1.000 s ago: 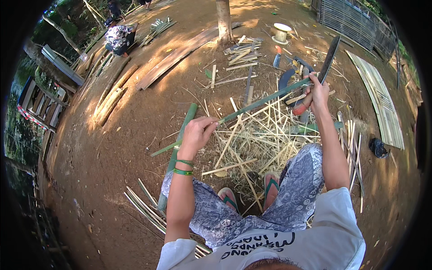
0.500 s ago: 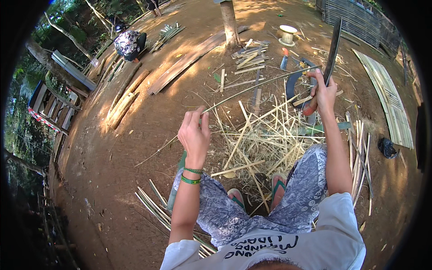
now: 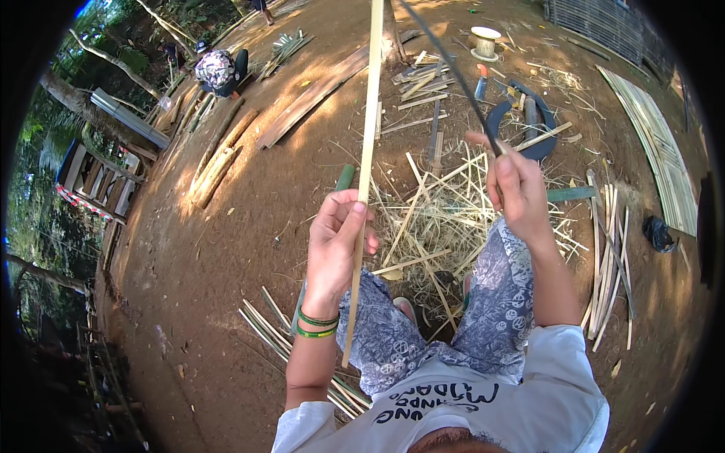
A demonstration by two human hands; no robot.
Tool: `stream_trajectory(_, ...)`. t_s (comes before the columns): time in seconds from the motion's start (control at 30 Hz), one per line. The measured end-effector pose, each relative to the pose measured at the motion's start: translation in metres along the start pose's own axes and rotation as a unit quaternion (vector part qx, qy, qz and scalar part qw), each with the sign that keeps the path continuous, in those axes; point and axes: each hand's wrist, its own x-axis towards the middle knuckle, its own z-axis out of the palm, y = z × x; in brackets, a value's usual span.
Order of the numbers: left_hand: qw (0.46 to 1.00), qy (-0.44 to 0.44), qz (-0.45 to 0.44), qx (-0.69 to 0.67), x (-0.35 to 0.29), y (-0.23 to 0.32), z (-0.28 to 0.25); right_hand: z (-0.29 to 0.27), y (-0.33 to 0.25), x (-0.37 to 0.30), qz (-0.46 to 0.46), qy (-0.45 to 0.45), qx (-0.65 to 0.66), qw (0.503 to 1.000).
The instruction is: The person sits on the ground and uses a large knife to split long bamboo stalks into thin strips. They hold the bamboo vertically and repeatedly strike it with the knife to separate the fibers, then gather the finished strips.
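Observation:
My left hand (image 3: 339,240), with green bands at the wrist, grips a long thin pale bamboo strip (image 3: 368,143) that stands nearly upright, running from above my lap to the top of the view. My right hand (image 3: 518,187) is raised beside it, closed around the handle of a long dark curved blade (image 3: 442,60) that points up and to the left, close to the strip. Below both hands lies a heap of pale bamboo shavings and slivers (image 3: 442,219) in front of my patterned trousers.
A green bamboo piece (image 3: 344,178) lies on the dirt behind the strip. Split strips lie bundled at my left (image 3: 272,332) and right (image 3: 608,249). A woven bamboo mat (image 3: 657,158) is at the right. Planks (image 3: 310,98), a spool (image 3: 485,41) and a crouching person (image 3: 215,69) are farther off.
The green bamboo piece has left my hands. My left hand has taken a thin strip and raised it upright. My right hand has swung the blade up toward it.

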Motion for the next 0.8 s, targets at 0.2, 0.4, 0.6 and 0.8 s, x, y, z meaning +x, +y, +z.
stream_trajectory(0.2,0.982,-0.122,-0.040,-0.141,-0.025,-0.010,0.015,0.022,-0.023,-0.049,-0.063,-0.085,-0.157,0.982)
stream_trajectory(0.4,0.952,-0.149,-0.071,-0.259,-0.043,-0.026,0.029,0.037,-0.027,-0.064,-0.108,-0.096,-0.201,0.969)
stream_trajectory(0.6,0.937,-0.171,-0.160,-0.260,-0.054,-0.034,0.038,0.032,-0.026,-0.076,-0.097,-0.085,-0.203,0.971)
stream_trajectory(0.8,0.945,-0.163,-0.183,-0.216,-0.059,-0.038,0.036,0.029,-0.020,-0.076,-0.117,-0.077,-0.213,0.967)
